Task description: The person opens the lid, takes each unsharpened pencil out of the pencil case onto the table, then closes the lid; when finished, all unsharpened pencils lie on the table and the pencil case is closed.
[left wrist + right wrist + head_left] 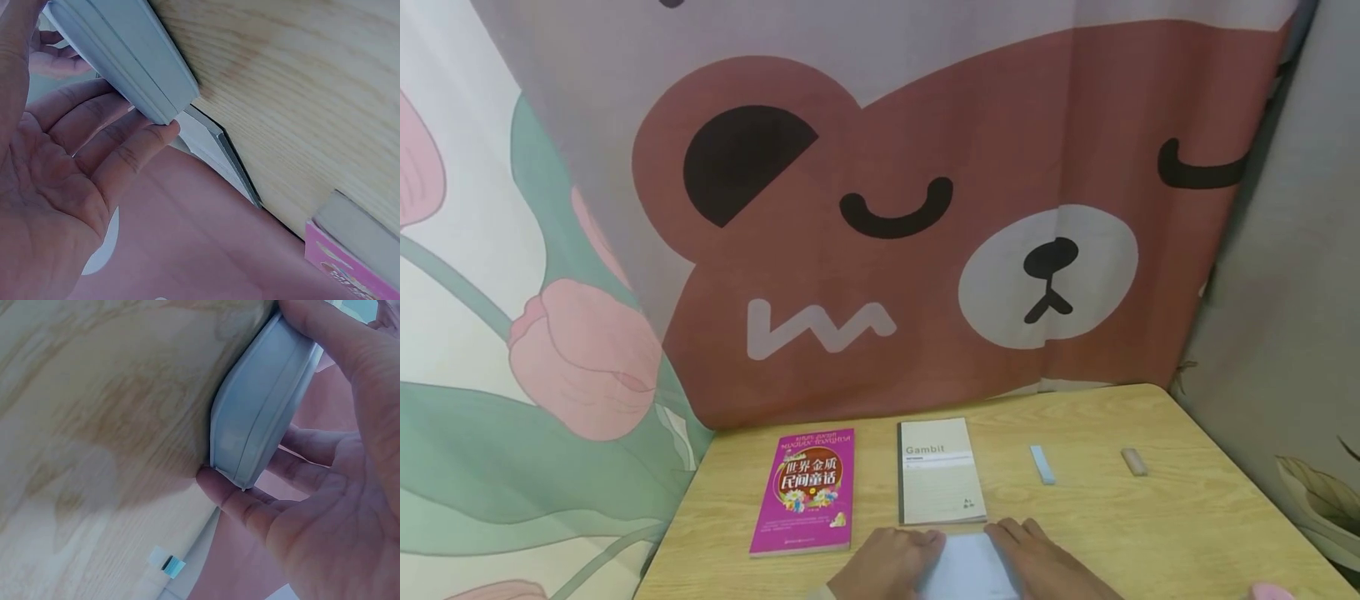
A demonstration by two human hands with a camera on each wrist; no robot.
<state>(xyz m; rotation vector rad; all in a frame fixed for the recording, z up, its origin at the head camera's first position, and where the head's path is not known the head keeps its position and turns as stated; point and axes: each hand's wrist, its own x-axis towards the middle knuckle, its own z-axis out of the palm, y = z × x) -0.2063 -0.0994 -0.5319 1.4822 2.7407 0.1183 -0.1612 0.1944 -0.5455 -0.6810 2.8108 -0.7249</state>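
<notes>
A light blue flat case (972, 571) with a seam along its side lies on the table near the front edge of the head view. My left hand (889, 560) holds its left side, fingertips at the far corner. On the opposite side, my right hand (1047, 562) grips the case. In the left wrist view, fingers (147, 147) reach along the end of the case (134, 59). The right wrist view has the thumb (306, 315) at one end of the case (256, 406) and fingers at the other, close to the tabletop.
Beyond the case lies a cream notebook (942, 483) marked Gambit, with a magenta book (808, 508) to its left. To the right are a small pale blue bar (1042, 464) and a small tan block (1134, 462). A pink item (1270, 592) shows at the bottom right. A bear-print curtain (925, 275) hangs behind.
</notes>
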